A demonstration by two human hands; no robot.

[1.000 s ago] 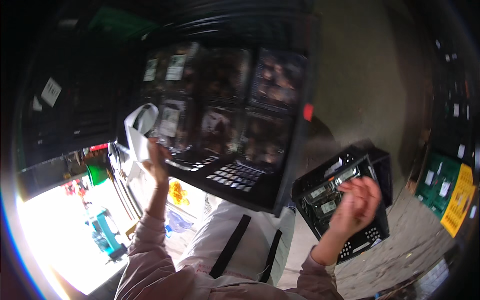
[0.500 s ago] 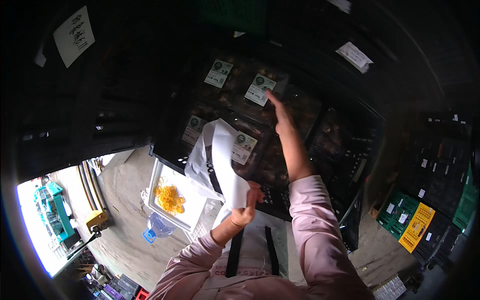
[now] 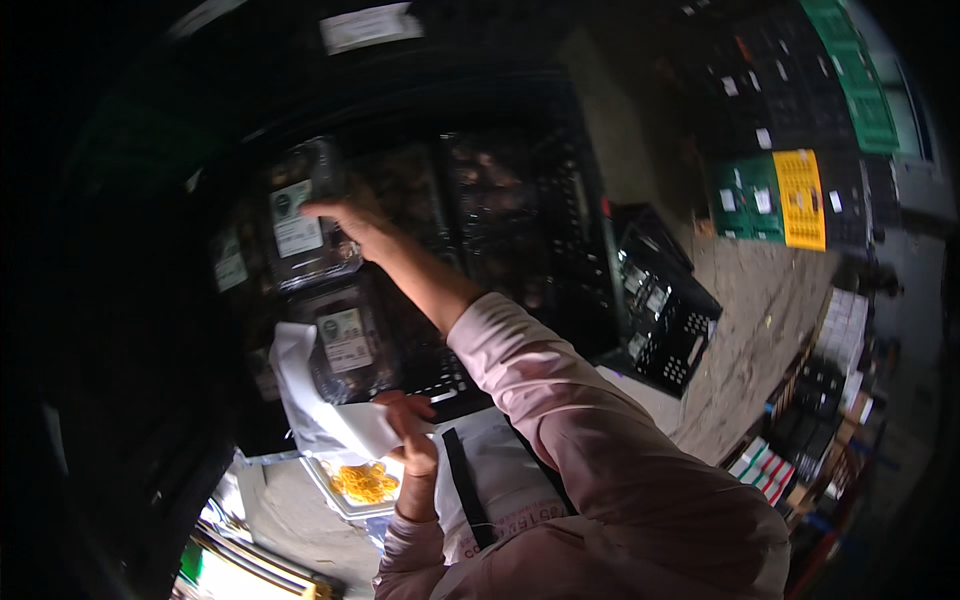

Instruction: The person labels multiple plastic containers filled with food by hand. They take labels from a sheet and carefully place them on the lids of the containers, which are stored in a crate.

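My left hand (image 3: 410, 435) is closed on a curling white label strip (image 3: 345, 425), which bends up over the near left part of a large black crate (image 3: 450, 390). Reaching across that crate, my right hand (image 3: 362, 225) lies over a clear plastic pack (image 3: 318, 262) of dark contents. One digit touches the white label (image 3: 296, 222) on its lid; the other fingers extend into shadow beside it. Closer to me sits another labelled pack (image 3: 345, 345), and a further white label (image 3: 230, 262) shows dimly at left. Packs without visible labels (image 3: 490, 190) fill the crate's right side.
Below the crate, a white tray (image 3: 335, 500) holds yellow rubber bands (image 3: 365, 482). A smaller black crate (image 3: 660, 310) with packs stands on the floor at right. Stacked green crates (image 3: 745, 200) and a yellow one (image 3: 800, 200) rise behind it. Cartons (image 3: 840, 330) line the far right.
The view has swung right, bringing the smaller crate on the floor into sight. My right hand remains at the pack's label. My left hand still holds the white strip.
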